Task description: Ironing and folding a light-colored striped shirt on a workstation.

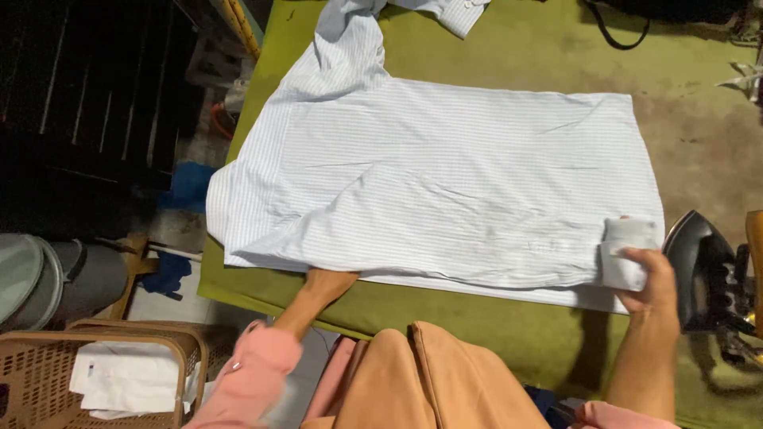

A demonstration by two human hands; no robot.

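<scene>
Orange-tan cloth (413, 381) bunches nearest to us at the bottom edge, soft and thickly folded, with our pink sleeves (250, 373) on either side of it. Beyond it we lean over a green padded ironing table (509, 48), its cover matted and marked with dull brown patches toward the right. A pale blue, finely striped shirt (445, 175) lies spread flat across it, thin cotton with shallow creases, one sleeve twisting off past the top edge so that its cuff is only partly seen.

Our left hand (326, 284) slides under the shirt's near hem; the fingers are covered by cloth, so we cannot tell whether they are spread or closed. Our right hand (652, 278) pinches the shirt's right near corner, which is rolled into a small white wad between thumb and fingers.

Just right of that hand a dark clothes iron (703, 266) stands on its heel, smooth soleplate facing the shirt, its far side lost in shadow. A black cord (616, 36) loops at the top edge.

The shirt's left shoulder overhangs the table's left edge. Bare green cover runs along the near side and far right. Left of the table a woven brown laundry basket (40, 373) holds folded white cloth (127, 377), cut off by the picture's edge.
</scene>
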